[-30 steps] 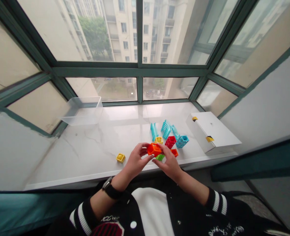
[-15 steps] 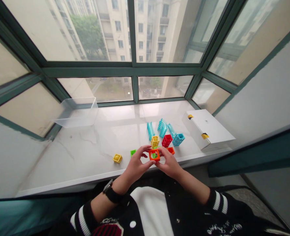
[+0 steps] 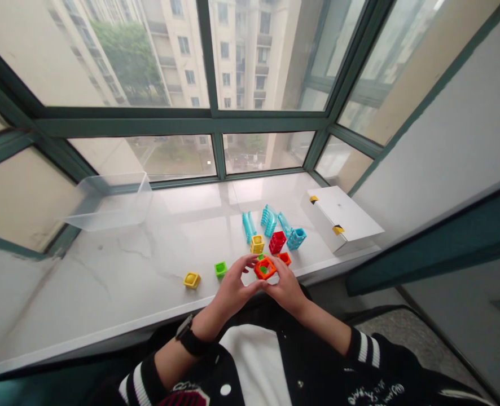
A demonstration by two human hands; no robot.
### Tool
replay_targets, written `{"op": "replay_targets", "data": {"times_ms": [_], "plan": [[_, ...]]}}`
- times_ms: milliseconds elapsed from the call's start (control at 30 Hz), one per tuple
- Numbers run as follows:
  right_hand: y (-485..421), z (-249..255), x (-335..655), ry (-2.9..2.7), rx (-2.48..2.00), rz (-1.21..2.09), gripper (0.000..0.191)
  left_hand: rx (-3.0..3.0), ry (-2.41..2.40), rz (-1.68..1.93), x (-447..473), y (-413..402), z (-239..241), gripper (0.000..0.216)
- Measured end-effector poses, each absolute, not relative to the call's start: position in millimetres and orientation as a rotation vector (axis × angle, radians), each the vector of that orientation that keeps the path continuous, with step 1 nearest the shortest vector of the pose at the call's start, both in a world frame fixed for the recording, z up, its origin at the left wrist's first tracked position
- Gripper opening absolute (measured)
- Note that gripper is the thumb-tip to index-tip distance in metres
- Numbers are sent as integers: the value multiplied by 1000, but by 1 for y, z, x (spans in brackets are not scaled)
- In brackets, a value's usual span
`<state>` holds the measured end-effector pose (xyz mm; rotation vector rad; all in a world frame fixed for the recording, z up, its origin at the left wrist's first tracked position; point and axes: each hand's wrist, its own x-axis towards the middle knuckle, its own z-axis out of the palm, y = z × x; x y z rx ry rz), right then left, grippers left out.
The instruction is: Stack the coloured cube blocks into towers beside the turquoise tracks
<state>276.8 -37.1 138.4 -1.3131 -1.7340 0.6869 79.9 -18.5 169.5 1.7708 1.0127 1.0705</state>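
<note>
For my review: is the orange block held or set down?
Held: the orange block sits between the left hand and right hand, fingertips against it.

The small green cube [image 3: 220,269] now stands alone on the counter [image 3: 106,265], just beside the left hand [image 3: 233,293]; before, a green piece was under the hands. The orange frame [image 3: 264,268] has turned, so its square opening shows upward now, between the hands and the right hand [image 3: 286,290].
</note>
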Motion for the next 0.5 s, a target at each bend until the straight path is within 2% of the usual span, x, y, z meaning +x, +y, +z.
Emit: {"op": "replay_targets", "data": {"times_ms": [200, 500], "plan": [[-33, 122, 323, -1579, -1515, 587, 60, 1730, 1198, 1076, 32, -4, 148, 33], [-2, 69, 365, -1441, -1731, 441, 62, 1409, 1546, 1020, -45, -14, 118, 49]]}}
